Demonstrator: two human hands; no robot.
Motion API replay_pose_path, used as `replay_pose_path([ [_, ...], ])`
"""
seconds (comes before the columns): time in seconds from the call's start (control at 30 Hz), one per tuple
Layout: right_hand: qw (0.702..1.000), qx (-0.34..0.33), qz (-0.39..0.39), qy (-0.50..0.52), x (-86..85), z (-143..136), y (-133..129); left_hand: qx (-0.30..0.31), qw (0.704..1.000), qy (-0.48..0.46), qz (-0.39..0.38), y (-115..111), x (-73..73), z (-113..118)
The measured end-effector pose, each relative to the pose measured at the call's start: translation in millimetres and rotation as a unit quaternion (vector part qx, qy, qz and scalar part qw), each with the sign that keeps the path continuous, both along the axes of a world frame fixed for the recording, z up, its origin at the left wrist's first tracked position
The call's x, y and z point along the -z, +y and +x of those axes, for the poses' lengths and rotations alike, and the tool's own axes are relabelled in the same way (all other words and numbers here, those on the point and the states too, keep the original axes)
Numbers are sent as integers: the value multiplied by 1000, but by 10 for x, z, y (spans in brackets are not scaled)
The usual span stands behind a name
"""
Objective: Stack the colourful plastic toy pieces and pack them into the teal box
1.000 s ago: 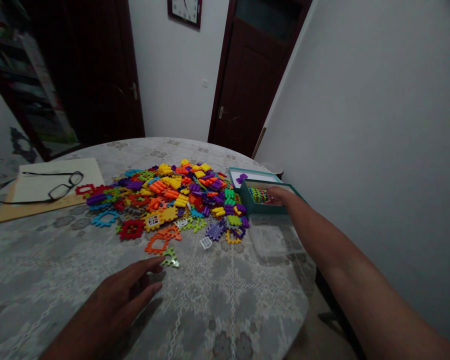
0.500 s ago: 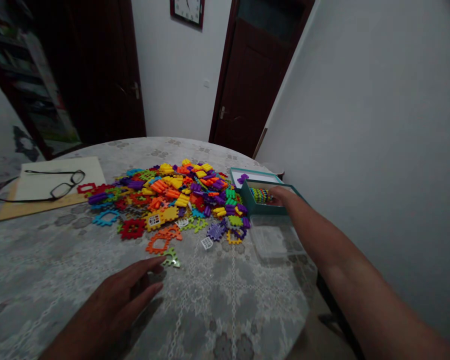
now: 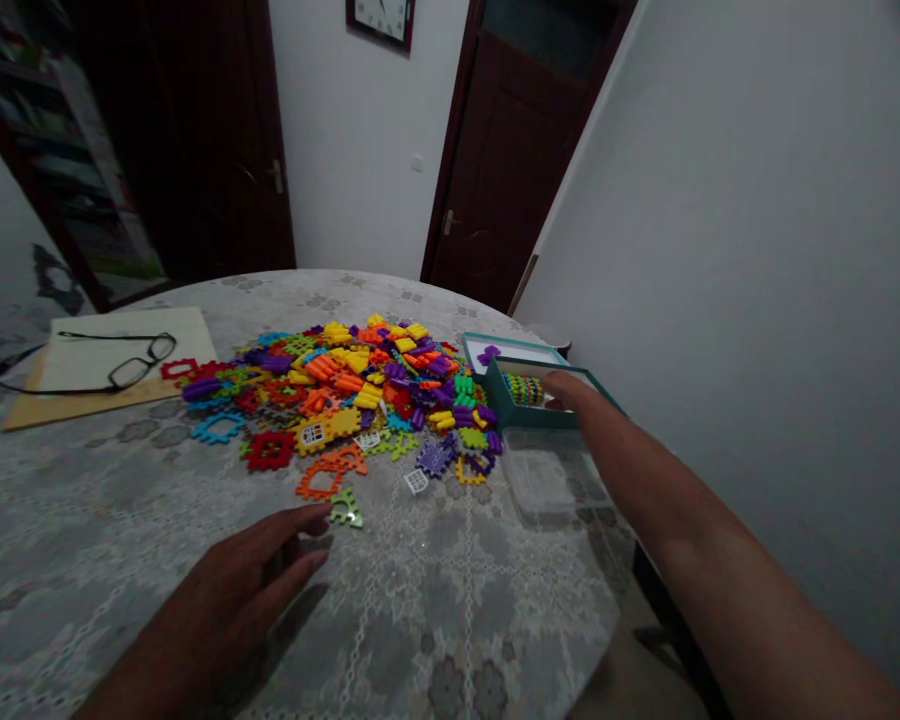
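Observation:
My left hand [image 3: 270, 565] hovers low over the near side of the table with thumb and fingers apart, holding nothing. Its index fingertip is close beside a light green toothed plastic piece [image 3: 346, 508]; whether they touch I cannot tell. My right arm reaches across to a teal box [image 3: 536, 418], where my right hand [image 3: 570, 392] dips inside. The box wall and the hand itself hide most of its fingers. Next to that hand in the box lies a bundle of multicoloured beaded rows [image 3: 523, 390]. Behind, a purple piece [image 3: 488, 355] rests on the teal-edged lid [image 3: 521, 349].
A large heap of bright plastic building pieces [image 3: 360, 375] covers the table's middle. A clear plastic container [image 3: 544, 478] sits in front of the box. Eyeglasses [image 3: 129, 372] lie on papers [image 3: 187, 330] at the left. The wall [image 3: 757, 250] rises close on the right.
The whole view has shifted slightly. My right hand stays in the box, with its fingers moved a little. My left hand keeps its spread pose near the light green piece.

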State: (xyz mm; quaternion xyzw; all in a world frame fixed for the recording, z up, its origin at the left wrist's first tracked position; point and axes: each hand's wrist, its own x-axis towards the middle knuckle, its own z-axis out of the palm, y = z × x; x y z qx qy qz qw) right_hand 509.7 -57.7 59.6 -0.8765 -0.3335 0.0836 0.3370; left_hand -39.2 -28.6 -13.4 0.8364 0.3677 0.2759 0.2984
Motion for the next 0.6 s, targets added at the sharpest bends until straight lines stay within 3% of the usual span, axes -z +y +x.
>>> replay_pose_path([
  [0.13,996,13,-6,-86,-238,-227,-71,-26,1000,14,3,-34,-62,-10],
  [0.2,982,-28,50,-181,-290,-503,-153,-49,999,8,7,-48,-90,-9],
  [0.23,969,-78,80,-222,-283,-686,-220,-61,998,7,11,-50,-94,-8],
  [0.33,921,-266,131,-253,-129,-1359,-497,-79,996,16,45,-37,-43,-7],
  [0.4,887,-384,87,-241,58,-1809,-656,-79,993,17,85,-16,32,-12],
  [0.43,879,-409,50,-238,158,-2001,-703,-77,991,16,107,-3,75,-16],
  [0.5,880,-406,-40,-243,335,-2277,-725,-75,987,11,143,25,157,-24],
  [0.6,894,-338,-142,-260,485,-2420,-633,-73,982,11,173,63,259,-33],
])
